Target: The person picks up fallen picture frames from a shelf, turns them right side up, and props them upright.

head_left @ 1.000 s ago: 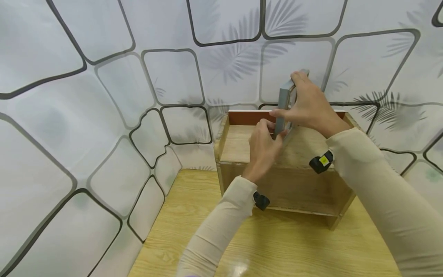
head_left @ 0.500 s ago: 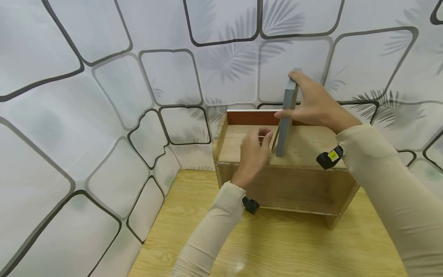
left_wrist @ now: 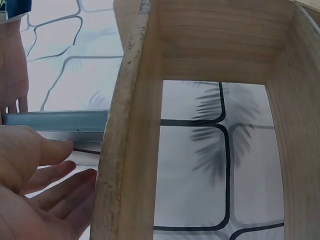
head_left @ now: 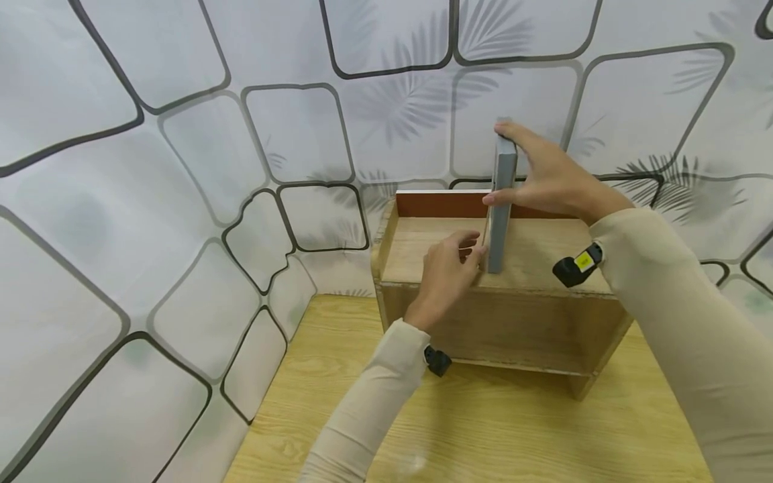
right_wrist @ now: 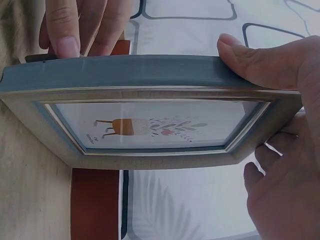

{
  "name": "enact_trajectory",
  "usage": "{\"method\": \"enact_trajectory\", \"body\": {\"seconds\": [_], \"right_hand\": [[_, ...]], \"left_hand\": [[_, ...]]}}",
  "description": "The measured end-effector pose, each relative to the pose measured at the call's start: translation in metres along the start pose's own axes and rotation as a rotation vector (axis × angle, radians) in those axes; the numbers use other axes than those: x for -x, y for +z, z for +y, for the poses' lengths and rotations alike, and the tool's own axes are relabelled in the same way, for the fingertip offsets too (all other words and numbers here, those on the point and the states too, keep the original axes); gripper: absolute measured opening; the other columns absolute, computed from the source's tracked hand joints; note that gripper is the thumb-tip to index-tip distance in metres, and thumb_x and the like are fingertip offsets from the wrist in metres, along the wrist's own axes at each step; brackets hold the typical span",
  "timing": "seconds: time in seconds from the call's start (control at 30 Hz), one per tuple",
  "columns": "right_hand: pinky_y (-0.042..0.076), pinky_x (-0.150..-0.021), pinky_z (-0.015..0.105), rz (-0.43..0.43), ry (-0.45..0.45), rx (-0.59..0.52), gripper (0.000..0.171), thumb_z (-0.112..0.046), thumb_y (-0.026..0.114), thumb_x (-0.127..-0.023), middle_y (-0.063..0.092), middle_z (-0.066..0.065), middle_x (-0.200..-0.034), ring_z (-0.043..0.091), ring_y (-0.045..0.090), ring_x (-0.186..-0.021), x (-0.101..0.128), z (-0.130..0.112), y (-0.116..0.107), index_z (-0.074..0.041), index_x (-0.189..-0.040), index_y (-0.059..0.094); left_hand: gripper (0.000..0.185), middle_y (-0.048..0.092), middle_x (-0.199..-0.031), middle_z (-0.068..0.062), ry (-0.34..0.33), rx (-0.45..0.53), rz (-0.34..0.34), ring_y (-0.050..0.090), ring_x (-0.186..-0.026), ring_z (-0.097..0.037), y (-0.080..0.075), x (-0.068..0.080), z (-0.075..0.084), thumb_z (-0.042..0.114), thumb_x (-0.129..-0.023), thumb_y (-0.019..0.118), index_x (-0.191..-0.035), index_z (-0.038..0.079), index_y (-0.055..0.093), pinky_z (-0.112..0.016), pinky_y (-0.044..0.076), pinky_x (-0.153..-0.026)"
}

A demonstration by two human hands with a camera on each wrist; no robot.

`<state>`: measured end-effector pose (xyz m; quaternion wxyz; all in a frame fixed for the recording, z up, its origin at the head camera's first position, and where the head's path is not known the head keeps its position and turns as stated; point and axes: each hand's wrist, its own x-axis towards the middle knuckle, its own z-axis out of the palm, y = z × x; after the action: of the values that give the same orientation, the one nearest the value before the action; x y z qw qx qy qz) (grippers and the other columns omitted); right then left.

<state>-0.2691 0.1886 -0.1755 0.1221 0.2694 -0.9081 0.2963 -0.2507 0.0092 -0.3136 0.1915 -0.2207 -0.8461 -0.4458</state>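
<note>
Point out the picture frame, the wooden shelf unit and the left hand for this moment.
picture frame [head_left: 500, 208], head view, on its grey side edge.
wooden shelf unit [head_left: 519, 322], head view, on its front board.
left hand [head_left: 445, 272], head view, on the back of the hand.

frame print: I can see small lettering under the drawn chair, too tiny and blurred to read
frame: grey-blue moulding, I find no brand or label on it
yellow tag: sits on the right wrist camera, I can't make out any characters
wooden shelf: I see no stamp or number
wall covering: leaf and tile pattern only
readable text: none from my end
</note>
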Motion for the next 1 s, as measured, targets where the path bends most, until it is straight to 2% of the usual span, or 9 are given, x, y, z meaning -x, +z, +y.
{"method": "enact_trajectory", "body": {"seconds": [0.17, 0.33, 0.47, 0.73, 1.0], "right_hand": [[0.011, -0.122, 0.053, -0.017, 0.005, -0.011, 0.112, -0.028, 0.088, -0.08, 0.011, 0.01, -0.168, 0.03, 0.009, -0.154, -0.006, -0.004, 0.003, -0.01, -0.163, 0.015], [0.011, -0.122, 0.053, -0.022, -0.006, -0.012, 0.111, -0.024, 0.089, -0.08, 0.012, 0.013, -0.168, 0.034, 0.01, -0.154, -0.011, -0.006, 0.005, -0.007, -0.162, 0.016], [0.011, -0.122, 0.053, -0.034, -0.018, 0.006, 0.112, -0.025, 0.089, -0.079, 0.014, 0.016, -0.168, 0.036, 0.011, -0.154, -0.015, -0.009, 0.007, -0.005, -0.162, 0.016], [0.016, -0.121, 0.054, -0.069, -0.044, 0.03, 0.108, -0.024, 0.088, -0.079, 0.019, 0.017, -0.167, 0.036, 0.016, -0.153, -0.028, -0.017, 0.016, -0.004, -0.161, 0.021], [0.016, -0.121, 0.055, -0.117, -0.059, 0.043, 0.106, -0.023, 0.087, -0.08, 0.019, 0.017, -0.166, 0.038, 0.016, -0.152, -0.037, -0.024, 0.024, -0.005, -0.161, 0.021]], "left_hand": [[0.019, 0.077, -0.105, -0.006, 0.067, -0.091, 0.063, 0.074, -0.091, -0.013, -0.003, 0.001, -0.002, 0.013, -0.098, 0.069, -0.112, 0.003, 0.076, -0.022, 0.056, -0.078], [0.015, 0.078, -0.096, -0.004, 0.116, -0.247, 0.119, 0.074, -0.084, -0.014, -0.009, 0.001, -0.007, 0.01, -0.096, 0.069, -0.107, 0.005, 0.079, -0.028, 0.057, -0.075], [0.014, 0.078, -0.092, -0.005, 0.139, -0.303, 0.13, 0.074, -0.08, -0.018, -0.014, 0.001, -0.013, 0.008, -0.095, 0.07, -0.105, 0.005, 0.079, -0.033, 0.057, -0.074], [0.014, 0.078, -0.091, -0.004, 0.114, -0.417, 0.134, 0.074, -0.078, -0.02, -0.026, -0.001, -0.021, 0.008, -0.094, 0.07, -0.104, 0.008, 0.08, -0.035, 0.057, -0.072], [0.013, 0.077, -0.089, -0.005, 0.088, -0.422, 0.134, 0.073, -0.079, -0.02, -0.033, -0.001, -0.028, 0.005, -0.093, 0.07, -0.101, 0.007, 0.08, -0.033, 0.057, -0.071]]}}
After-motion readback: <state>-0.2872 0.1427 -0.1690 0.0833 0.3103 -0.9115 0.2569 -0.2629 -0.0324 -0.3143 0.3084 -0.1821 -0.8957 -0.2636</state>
